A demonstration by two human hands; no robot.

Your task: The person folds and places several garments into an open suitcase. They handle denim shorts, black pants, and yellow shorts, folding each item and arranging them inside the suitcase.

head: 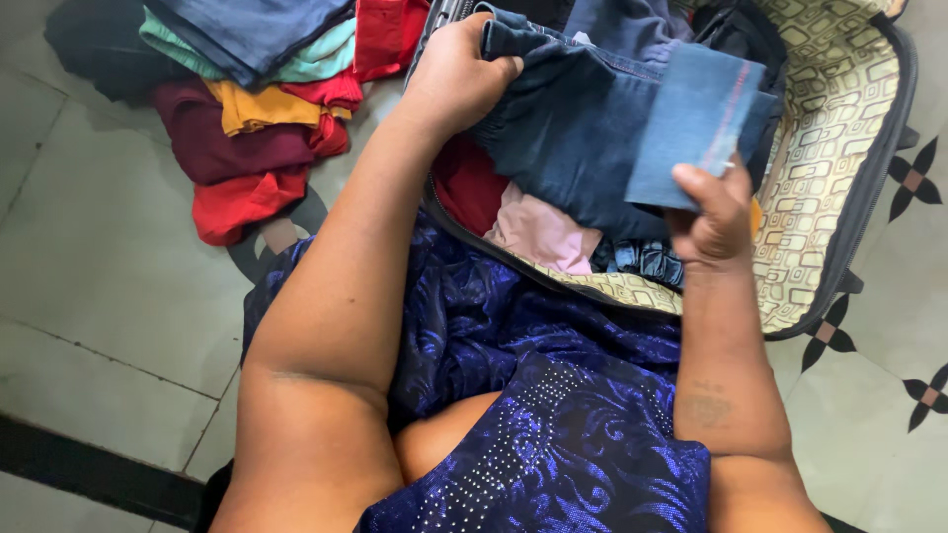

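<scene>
Head view: your left hand grips the far-left edge of the jeans, fingers curled over the denim. Your right hand pinches the turned-up cuff at the right, thumb on top. Jeans lie in the open suitcase, above pink cloth. Folded clothes are stacked on the floor, far left.

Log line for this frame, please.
left hand: grips jeans | right hand: holds jeans cuff | jeans: over open suitcase | clothes pile: floor, left
</scene>
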